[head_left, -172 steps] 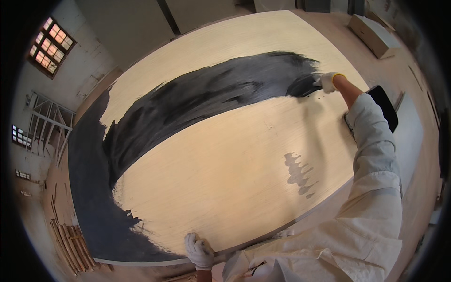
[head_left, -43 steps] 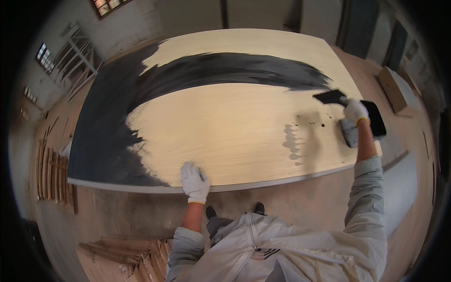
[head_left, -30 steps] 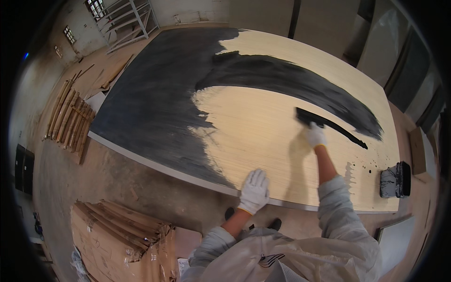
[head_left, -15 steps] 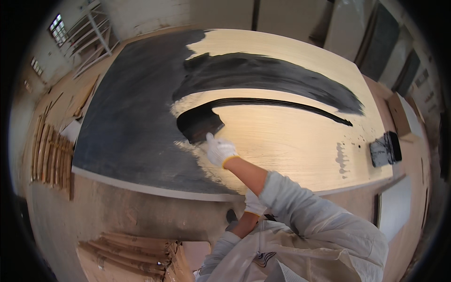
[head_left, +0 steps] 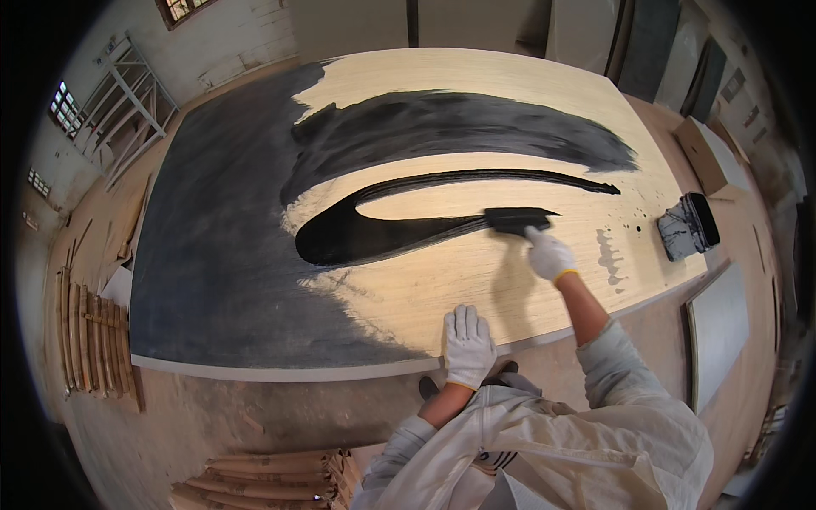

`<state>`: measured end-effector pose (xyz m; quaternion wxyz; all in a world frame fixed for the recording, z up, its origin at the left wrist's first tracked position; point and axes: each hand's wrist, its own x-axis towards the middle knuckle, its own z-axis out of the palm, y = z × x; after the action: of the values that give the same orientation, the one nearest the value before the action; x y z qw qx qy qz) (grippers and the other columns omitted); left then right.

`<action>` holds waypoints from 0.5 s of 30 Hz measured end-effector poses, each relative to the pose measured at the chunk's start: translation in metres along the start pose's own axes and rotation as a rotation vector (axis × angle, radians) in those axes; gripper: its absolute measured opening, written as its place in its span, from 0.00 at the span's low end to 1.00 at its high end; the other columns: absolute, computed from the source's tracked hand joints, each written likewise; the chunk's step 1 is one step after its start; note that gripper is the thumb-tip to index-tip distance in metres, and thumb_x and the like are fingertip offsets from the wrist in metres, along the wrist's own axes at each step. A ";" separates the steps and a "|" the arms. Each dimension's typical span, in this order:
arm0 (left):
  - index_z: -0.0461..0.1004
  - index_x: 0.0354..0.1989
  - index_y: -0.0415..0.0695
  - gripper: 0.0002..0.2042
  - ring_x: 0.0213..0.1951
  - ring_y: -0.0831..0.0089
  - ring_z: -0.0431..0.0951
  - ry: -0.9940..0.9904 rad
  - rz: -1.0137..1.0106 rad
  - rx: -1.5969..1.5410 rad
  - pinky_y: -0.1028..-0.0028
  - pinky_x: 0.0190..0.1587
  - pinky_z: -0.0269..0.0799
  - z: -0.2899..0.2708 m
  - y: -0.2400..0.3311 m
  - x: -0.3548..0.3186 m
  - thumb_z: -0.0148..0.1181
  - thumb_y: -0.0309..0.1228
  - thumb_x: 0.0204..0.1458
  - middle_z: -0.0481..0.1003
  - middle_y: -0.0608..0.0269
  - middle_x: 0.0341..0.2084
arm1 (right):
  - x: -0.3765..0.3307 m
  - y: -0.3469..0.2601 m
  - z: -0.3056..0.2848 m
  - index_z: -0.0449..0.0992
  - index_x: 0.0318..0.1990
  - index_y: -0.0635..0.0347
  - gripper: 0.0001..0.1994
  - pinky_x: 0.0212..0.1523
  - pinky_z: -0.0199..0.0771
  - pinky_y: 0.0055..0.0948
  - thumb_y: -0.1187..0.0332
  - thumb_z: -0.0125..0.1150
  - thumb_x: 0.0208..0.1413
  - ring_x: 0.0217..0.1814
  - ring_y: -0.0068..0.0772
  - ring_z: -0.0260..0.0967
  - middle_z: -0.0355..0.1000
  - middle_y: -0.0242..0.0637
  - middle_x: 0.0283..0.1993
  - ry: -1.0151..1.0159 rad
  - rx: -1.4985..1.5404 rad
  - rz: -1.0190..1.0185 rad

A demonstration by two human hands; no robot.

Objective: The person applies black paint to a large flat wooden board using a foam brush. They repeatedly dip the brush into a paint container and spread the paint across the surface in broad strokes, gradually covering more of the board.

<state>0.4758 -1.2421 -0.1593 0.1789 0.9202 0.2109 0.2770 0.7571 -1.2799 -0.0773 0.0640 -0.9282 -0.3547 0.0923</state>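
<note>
A large pale wooden board [head_left: 408, 293] lies flat before me, its left part covered in dark coating with a broad dark band across the far side. My right hand [head_left: 550, 254], in a white glove, grips a wide black brush [head_left: 520, 221] pressed on the board right of the middle. A wet black streak [head_left: 365, 238] trails left from the brush, then loops back along a thin far line. My left hand [head_left: 468, 347], gloved too, rests flat with fingers stretched on the board's near edge. The brush's handle is mostly hidden by my right hand.
A paint-smeared black tub [head_left: 688, 227] stands at the board's right end, with dark drips beside it. Brown paper-wrapped bundles [head_left: 272, 476] lie on the floor near me. Rolled lengths [head_left: 93, 340] and a metal rack [head_left: 123, 110] stand left; panels [head_left: 650, 51] lean at the back right.
My right hand has swept the brush rightward, leaving a wider black streak. My left hand has come forward from near my body onto the board's near edge. The view has shifted slightly.
</note>
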 end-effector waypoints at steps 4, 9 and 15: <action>0.75 0.50 0.34 0.24 0.69 0.39 0.67 -0.029 -0.026 0.045 0.40 0.75 0.58 0.003 -0.002 -0.005 0.67 0.34 0.45 0.72 0.40 0.60 | 0.012 -0.132 0.014 0.73 0.66 0.61 0.22 0.64 0.76 0.55 0.61 0.43 0.72 0.62 0.63 0.79 0.82 0.57 0.57 -0.123 0.102 -0.200; 0.76 0.48 0.35 0.21 0.69 0.40 0.69 -0.004 -0.026 0.018 0.40 0.75 0.59 0.001 -0.005 -0.005 0.67 0.30 0.44 0.73 0.42 0.60 | 0.104 -0.168 0.014 0.81 0.57 0.61 0.18 0.59 0.83 0.52 0.67 0.50 0.66 0.58 0.58 0.84 0.84 0.54 0.55 -0.041 0.123 -0.161; 0.77 0.49 0.37 0.20 0.68 0.41 0.71 0.029 -0.013 0.062 0.42 0.76 0.60 0.009 0.005 0.002 0.64 0.30 0.46 0.75 0.42 0.60 | 0.179 0.050 -0.021 0.80 0.64 0.57 0.22 0.68 0.77 0.52 0.66 0.49 0.68 0.69 0.57 0.77 0.79 0.51 0.66 -0.008 0.026 0.123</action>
<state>0.4835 -1.2471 -0.1633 0.1492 0.9198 0.2278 0.2826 0.9248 -1.1981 -0.0886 0.0688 -0.9469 -0.2961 0.1044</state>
